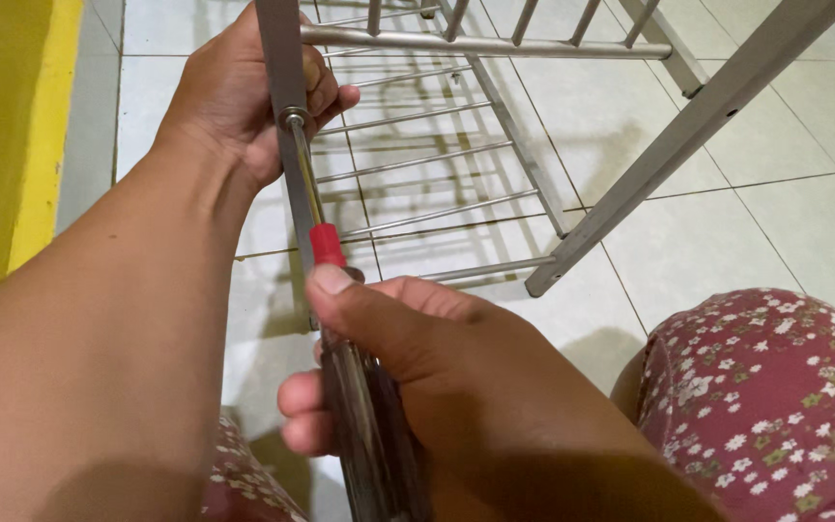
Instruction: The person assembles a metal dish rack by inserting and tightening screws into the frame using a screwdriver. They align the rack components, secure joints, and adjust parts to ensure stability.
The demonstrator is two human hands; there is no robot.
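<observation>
My left hand (239, 101) is wrapped around an upright bar of a grey metal rack (495, 45), near the top of the view. My right hand (417, 358) grips the dark clear handle of a screwdriver (326, 245) with a red collar. Its steel shaft runs up along the bar, and the tip meets a screw on the bar just beside my left fingers. The rack lies tilted on the floor, its thin wire shelf rods spreading to the right of my left hand.
White floor tiles (717, 242) lie under the rack. A yellow wall (2, 126) stands at the left. My knee in dark red flowered cloth (775, 396) fills the lower right, with more of that cloth at the bottom left.
</observation>
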